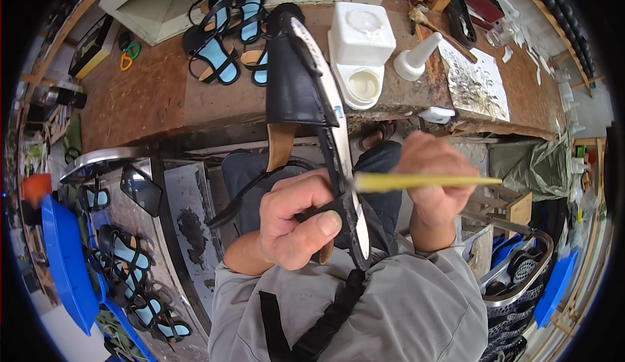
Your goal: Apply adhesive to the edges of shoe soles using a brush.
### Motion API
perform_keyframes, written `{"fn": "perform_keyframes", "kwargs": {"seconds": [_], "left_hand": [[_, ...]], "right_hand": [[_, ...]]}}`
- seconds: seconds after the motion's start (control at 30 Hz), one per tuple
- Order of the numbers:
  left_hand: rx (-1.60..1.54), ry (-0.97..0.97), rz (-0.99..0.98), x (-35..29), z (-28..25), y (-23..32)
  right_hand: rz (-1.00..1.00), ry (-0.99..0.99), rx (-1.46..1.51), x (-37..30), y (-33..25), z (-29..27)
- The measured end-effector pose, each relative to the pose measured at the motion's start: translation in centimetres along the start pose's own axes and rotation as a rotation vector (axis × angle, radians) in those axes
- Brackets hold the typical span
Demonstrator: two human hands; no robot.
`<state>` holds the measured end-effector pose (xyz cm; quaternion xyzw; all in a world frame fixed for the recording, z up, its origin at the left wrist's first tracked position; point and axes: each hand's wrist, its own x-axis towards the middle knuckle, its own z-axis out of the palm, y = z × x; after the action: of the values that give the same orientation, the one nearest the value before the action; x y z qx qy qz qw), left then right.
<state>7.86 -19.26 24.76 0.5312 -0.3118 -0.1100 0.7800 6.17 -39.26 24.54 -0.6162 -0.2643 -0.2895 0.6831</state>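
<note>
My left hand (296,222) is wrapped round the heel end of a black sandal (293,82), thumb over its edge. The sandal stands on its side with the toe pointing away. Its pale sole edge faces right, and a loose black strap with a tan lining hangs left. My right hand (436,173), blurred by motion, is closed round a slim yellow-handled brush (397,181). The brush lies level, and its tip is at the sole edge near my left hand; whether it touches I cannot tell.
On the bench (156,101) stand several black sandals with light-blue insoles (218,56), a white container (361,43) with an open cup and a white nozzle bottle (416,59). A stained paper (472,79) lies right. More sandals (127,264) sit on the left-hand rack.
</note>
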Motion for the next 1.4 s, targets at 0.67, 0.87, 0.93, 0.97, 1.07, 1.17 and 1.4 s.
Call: {"fn": "perform_keyframes", "kwargs": {"seconds": [0.67, 0.87, 0.93, 0.97, 1.07, 1.17, 1.4], "left_hand": [[-0.289, 0.122, 0.024, -0.5, -1.7, -1.7], [-0.228, 0.075, 0.176, 1.4, -2.9, -0.7], [-0.201, 0.008, 0.203, 2.0, -4.0, -1.9], [-0.191, 0.0, 0.222, 2.5, -4.4, -2.0], [0.397, 0.272, 0.337, 3.8, -3.3, -1.0], [0.648, 0.46, 0.426, 2.1, -2.9, -2.8], [0.717, 0.847, 0.719, 7.5, -1.9, -3.5]], "right_hand": [[0.435, 0.214, 0.627, -0.2, -1.6, -1.5], [0.933, -0.228, 0.434, -0.6, 0.1, 0.1], [0.975, -0.258, 0.548, -0.5, 0.6, 1.2], [0.941, -0.203, 0.523, 0.0, 0.9, 1.4], [0.889, -0.059, 0.417, 0.0, 1.7, 1.0], [0.925, 0.052, 0.318, 0.0, 3.1, 0.4], [0.783, 0.139, 0.412, 4.6, 5.6, -1.6]]}}
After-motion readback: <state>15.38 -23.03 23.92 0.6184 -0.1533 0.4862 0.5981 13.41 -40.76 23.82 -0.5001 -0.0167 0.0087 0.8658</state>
